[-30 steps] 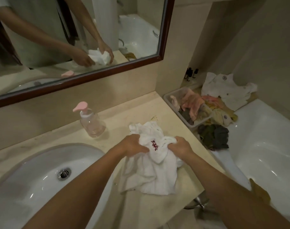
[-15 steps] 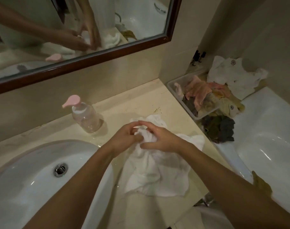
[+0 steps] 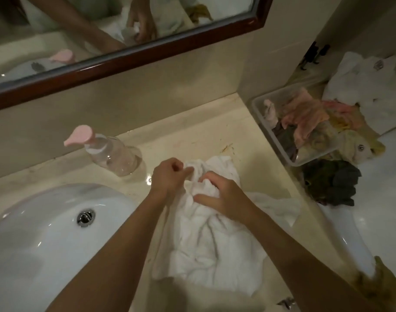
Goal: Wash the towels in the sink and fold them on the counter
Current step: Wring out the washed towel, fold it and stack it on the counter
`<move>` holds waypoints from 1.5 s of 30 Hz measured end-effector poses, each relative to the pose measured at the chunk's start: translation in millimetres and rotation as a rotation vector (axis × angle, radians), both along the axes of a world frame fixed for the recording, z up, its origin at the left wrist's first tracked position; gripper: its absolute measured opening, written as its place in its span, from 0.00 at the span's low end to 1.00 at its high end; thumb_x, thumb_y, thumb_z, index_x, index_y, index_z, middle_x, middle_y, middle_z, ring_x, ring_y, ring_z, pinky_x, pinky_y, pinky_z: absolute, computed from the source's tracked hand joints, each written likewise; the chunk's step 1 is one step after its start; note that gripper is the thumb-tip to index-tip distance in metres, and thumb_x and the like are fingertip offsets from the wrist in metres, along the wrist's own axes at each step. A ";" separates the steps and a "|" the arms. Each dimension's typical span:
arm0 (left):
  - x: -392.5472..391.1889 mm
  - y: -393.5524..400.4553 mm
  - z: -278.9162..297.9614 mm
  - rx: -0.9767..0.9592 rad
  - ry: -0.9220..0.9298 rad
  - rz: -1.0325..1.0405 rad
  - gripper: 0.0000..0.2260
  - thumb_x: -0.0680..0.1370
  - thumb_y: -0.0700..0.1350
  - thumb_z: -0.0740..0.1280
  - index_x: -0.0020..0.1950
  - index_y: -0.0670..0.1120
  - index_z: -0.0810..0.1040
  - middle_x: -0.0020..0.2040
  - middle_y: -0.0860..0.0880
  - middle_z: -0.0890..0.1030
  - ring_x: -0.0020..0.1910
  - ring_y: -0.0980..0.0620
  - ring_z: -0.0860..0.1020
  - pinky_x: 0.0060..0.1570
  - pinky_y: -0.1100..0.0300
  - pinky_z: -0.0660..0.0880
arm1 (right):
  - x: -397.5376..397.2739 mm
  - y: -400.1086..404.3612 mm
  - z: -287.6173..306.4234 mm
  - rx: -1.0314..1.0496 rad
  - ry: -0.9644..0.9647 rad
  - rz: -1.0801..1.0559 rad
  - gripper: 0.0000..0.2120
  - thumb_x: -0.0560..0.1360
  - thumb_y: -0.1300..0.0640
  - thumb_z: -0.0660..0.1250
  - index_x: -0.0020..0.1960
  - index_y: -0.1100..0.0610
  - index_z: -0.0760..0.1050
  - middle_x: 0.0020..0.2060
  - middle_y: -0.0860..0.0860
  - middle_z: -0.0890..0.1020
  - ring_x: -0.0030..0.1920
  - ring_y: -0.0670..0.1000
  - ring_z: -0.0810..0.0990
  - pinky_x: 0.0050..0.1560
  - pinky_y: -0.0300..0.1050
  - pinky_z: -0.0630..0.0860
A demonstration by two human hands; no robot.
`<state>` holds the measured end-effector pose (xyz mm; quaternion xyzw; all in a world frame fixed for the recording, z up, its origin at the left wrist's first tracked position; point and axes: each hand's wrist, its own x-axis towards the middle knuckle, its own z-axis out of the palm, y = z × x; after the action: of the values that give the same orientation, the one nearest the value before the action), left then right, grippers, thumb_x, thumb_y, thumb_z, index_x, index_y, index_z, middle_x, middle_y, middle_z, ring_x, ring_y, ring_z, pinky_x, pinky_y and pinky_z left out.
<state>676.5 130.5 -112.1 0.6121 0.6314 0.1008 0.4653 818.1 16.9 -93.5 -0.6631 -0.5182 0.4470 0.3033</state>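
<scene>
Pinching bunched folds at the far end of a crumpled white towel (image 3: 212, 239), left hand (image 3: 167, 179) and right hand (image 3: 224, 197) close together, each grip curled round cloth. Spread over the pale tabletop (image 3: 192, 136) just right of the sink (image 3: 46, 233), near edge hanging over the front. Not yet squared or folded, judging by the creases; whether washed, impossible to tell. Beside the basin, a clear pump bottle (image 3: 111, 154) with pink head. Further right, a plastic tub (image 3: 260, 104) heaped with pink, yellow and dark cloths, more piled on the bathtub rim (image 3: 390, 136) — apparently much of the work left.
</scene>
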 end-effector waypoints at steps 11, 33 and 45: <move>-33.9 1.3 6.4 -0.130 -0.337 0.391 0.06 0.81 0.47 0.63 0.56 0.48 0.75 0.49 0.49 0.79 0.47 0.49 0.77 0.50 0.52 0.74 | 15.7 11.5 -17.1 -0.063 0.142 0.044 0.02 0.80 0.54 0.68 0.49 0.51 0.79 0.35 0.52 0.79 0.35 0.44 0.75 0.38 0.36 0.71; -22.2 -16.7 18.5 0.438 0.394 -0.204 0.12 0.77 0.56 0.66 0.54 0.49 0.76 0.47 0.49 0.79 0.43 0.46 0.77 0.39 0.55 0.73 | 2.0 10.1 -29.1 0.042 -0.087 0.012 0.12 0.79 0.53 0.66 0.59 0.57 0.79 0.49 0.52 0.83 0.49 0.50 0.80 0.52 0.36 0.72; -35.2 -21.2 22.5 0.112 -0.112 0.144 0.10 0.77 0.37 0.64 0.56 0.46 0.77 0.37 0.46 0.81 0.35 0.47 0.79 0.38 0.54 0.77 | 1.5 10.3 -6.9 0.013 0.175 -0.096 0.04 0.80 0.58 0.67 0.51 0.49 0.78 0.40 0.46 0.81 0.39 0.42 0.78 0.43 0.31 0.71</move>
<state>641.2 109.3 -89.6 0.5837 0.6400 0.2033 0.4565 819.7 27.1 -100.5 -0.6436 -0.4600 0.4849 0.3728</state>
